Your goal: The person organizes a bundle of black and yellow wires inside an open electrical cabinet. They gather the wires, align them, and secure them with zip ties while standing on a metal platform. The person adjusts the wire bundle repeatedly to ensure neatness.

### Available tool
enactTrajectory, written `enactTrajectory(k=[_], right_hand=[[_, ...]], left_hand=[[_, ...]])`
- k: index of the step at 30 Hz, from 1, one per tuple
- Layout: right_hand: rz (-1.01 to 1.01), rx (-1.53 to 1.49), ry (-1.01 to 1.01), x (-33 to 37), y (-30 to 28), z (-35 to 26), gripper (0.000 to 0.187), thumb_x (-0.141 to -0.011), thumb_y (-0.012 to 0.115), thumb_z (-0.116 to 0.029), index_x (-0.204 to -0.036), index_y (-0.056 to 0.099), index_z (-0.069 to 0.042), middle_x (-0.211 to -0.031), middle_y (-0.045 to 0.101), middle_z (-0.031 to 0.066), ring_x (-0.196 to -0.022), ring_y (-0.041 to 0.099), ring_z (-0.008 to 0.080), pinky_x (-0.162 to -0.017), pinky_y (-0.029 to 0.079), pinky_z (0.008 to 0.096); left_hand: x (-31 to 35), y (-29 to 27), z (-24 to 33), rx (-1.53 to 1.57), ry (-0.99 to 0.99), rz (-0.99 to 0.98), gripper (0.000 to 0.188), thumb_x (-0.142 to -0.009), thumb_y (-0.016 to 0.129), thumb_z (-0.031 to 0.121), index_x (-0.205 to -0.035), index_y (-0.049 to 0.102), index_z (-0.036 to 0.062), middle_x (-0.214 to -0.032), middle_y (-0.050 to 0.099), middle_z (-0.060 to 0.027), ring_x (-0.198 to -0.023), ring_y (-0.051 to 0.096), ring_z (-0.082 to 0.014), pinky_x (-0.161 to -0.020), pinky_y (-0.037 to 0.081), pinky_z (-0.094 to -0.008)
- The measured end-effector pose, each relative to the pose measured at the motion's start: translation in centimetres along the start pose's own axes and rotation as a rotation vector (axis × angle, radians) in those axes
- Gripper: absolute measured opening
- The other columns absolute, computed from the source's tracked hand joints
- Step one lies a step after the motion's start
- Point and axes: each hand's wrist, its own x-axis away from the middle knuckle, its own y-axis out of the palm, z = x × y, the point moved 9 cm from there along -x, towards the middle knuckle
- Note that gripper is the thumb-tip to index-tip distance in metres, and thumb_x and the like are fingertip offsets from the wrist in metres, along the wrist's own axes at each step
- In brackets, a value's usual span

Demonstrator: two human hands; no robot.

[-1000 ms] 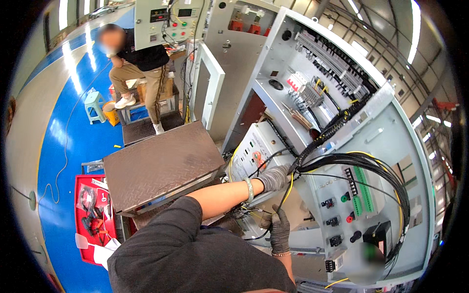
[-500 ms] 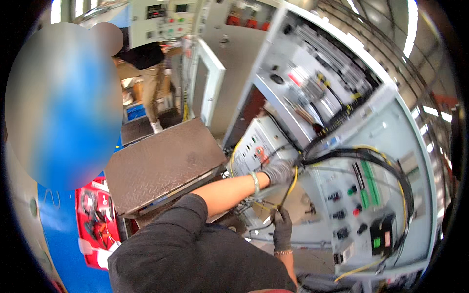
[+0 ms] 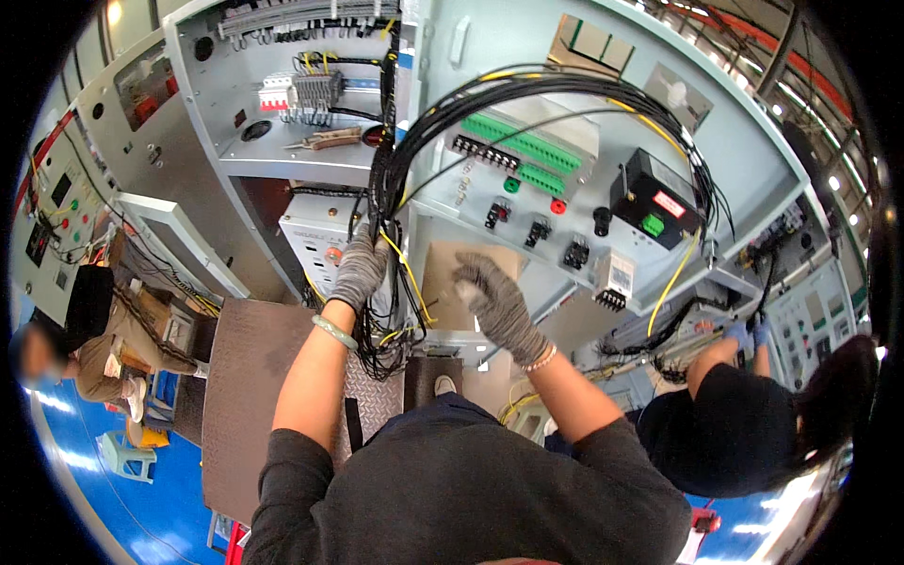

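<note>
In a striped grey glove, my left hand (image 3: 360,271) is closed around a thick bundle of black wires (image 3: 381,184) at the cabinet's hinge side. Loose wire ends, with a yellow wire (image 3: 407,268) among them, hang below that hand. To the right, my gloved right hand (image 3: 499,306) is raised in front of the door's lower edge. Its fingers are loosely bent and apart, and I see nothing in them. From the bundle, a long loop of black and yellow wires (image 3: 546,85) arches across the open cabinet door (image 3: 438,104).
Pliers (image 3: 330,138) lie on the cabinet shelf near the breakers (image 3: 275,94). The door carries green terminal strips (image 3: 523,143) and a black box (image 3: 650,196). A brown steel platform (image 3: 250,395) stands at left. One co-worker (image 3: 725,424) is close at right; another person (image 3: 104,330) is far left.
The view has swung right, bringing the cabinet door to the centre. My right hand has come off the wires and risen; my left hand still grips the bundle.
</note>
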Motion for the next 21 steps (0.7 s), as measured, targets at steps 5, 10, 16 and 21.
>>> enactTrajectory(k=[5,10,16,21], right_hand=[[-0.001,0.101,-0.157,-4.5,-2.8,-7.8,0.046,-0.090,0.048,-0.025,-0.129,0.037,-0.003,-0.087,0.063,0.0106,-0.069,0.061,0.0129,-0.062,0.051,0.0276],[-0.355,0.210,-0.071,-11.2,-2.0,-14.2,0.036,-0.091,0.043,-0.029,-0.099,0.057,0.004,-0.071,0.062,0.0099,-0.051,0.058,0.0128,-0.050,0.049,0.0240],[-0.295,0.259,0.288,-13.7,-3.2,-16.7,0.036,-0.091,0.043,-0.025,-0.079,0.062,0.003,-0.058,0.057,0.0076,-0.040,0.052,0.0125,-0.039,0.045,0.0240],[0.205,-0.069,0.105,-9.3,-11.0,-16.4,0.032,-0.088,0.042,-0.017,-0.110,0.049,0.006,-0.070,0.057,0.0101,-0.042,0.049,0.0131,-0.038,0.042,0.0243]], left_hand=[[0.0,1.0,-0.7,-0.048,-0.112,-0.105,0.051,-0.088,0.049,0.035,-0.129,0.041,0.0061,-0.107,0.059,-0.0215,-0.099,0.057,-0.0365,-0.085,0.042,-0.0436],[0.0,0.6,-0.5,0.050,-0.011,-0.012,0.038,-0.086,0.050,0.027,-0.111,0.049,-0.0005,-0.093,0.059,-0.0273,-0.089,0.057,-0.0429,-0.076,0.045,-0.0475],[0.1,-0.4,0.0,0.048,-0.074,-0.085,0.033,-0.087,0.051,0.026,-0.109,0.051,0.0011,-0.099,0.058,-0.0272,-0.095,0.055,-0.0422,-0.080,0.044,-0.0454],[0.2,-0.9,0.9,0.094,-0.017,-0.053,0.031,-0.086,0.050,0.020,-0.110,0.052,0.0008,-0.102,0.058,-0.0257,-0.098,0.054,-0.0412,-0.084,0.043,-0.0436]])
